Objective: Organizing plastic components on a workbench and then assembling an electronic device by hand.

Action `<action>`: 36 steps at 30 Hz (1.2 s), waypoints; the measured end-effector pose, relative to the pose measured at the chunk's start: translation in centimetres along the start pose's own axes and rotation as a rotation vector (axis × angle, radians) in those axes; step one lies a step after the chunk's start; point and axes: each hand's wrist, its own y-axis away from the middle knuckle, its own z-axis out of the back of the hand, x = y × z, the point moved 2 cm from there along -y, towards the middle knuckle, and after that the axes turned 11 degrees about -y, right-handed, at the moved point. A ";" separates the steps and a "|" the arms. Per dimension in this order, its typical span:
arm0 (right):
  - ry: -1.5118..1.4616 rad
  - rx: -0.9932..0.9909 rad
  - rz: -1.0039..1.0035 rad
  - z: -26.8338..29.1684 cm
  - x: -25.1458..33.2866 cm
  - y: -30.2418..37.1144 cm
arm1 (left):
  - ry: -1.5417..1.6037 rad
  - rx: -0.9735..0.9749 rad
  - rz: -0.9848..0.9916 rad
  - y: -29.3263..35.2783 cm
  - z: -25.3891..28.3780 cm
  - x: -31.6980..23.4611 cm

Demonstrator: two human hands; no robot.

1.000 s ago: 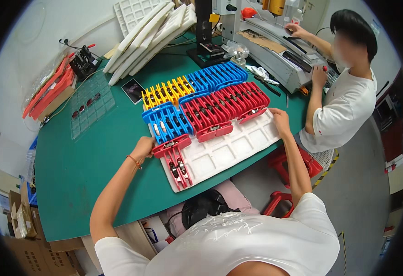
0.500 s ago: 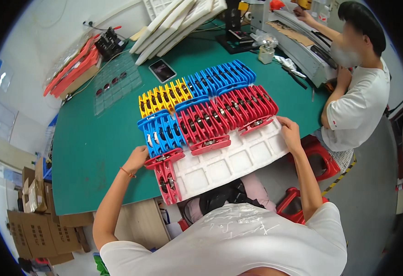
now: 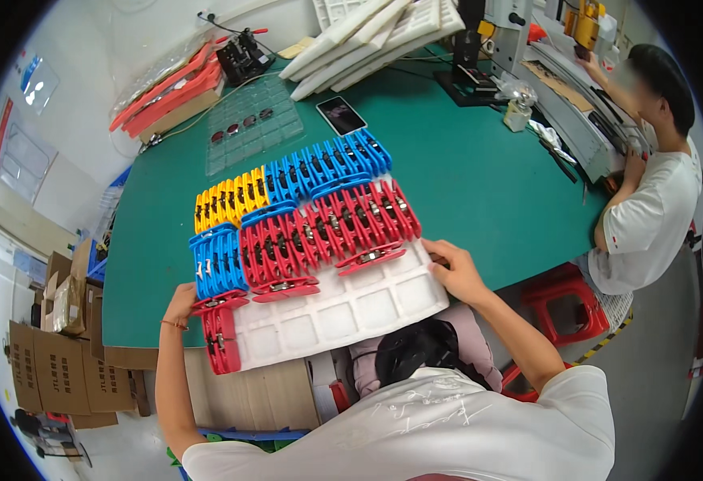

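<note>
White foam tray (image 3: 337,319) is lying level with the bench (image 3: 463,184), its near side projecting over the bench's front edge. Spring clamps are crowding the tray in rows: yellow clamps (image 3: 231,199) at its far left, blue clamps (image 3: 337,166) at its far right and in a second group along its left side, and red clamps (image 3: 331,231) across its middle. One small bunch of red clamps is standing at the tray's near left corner, and square cells are showing along its near side.

The left hand (image 3: 181,304) is curling round the tray's left edge, its fingertips hidden behind the red clamps there. The right hand (image 3: 457,271) is gripping the tray's right edge, thumb and fingers closing on the rim.

Just beyond the tray, a smartphone (image 3: 341,116) is lying on the bench. Left of the phone, still beyond the tray, a clear plastic sheet (image 3: 265,150) is carrying round dark lenses (image 3: 249,121). Farther beyond the tray, white foam trays (image 3: 375,50) are leaning in a stack. To the tray's right, a co-worker (image 3: 648,210) is sitting beside a machine (image 3: 592,120).
</note>
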 end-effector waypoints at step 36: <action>-0.606 0.405 0.310 7.2 7.8 5.2 | 0.523 -0.002 -1.023 24.6 -21.2 -28.9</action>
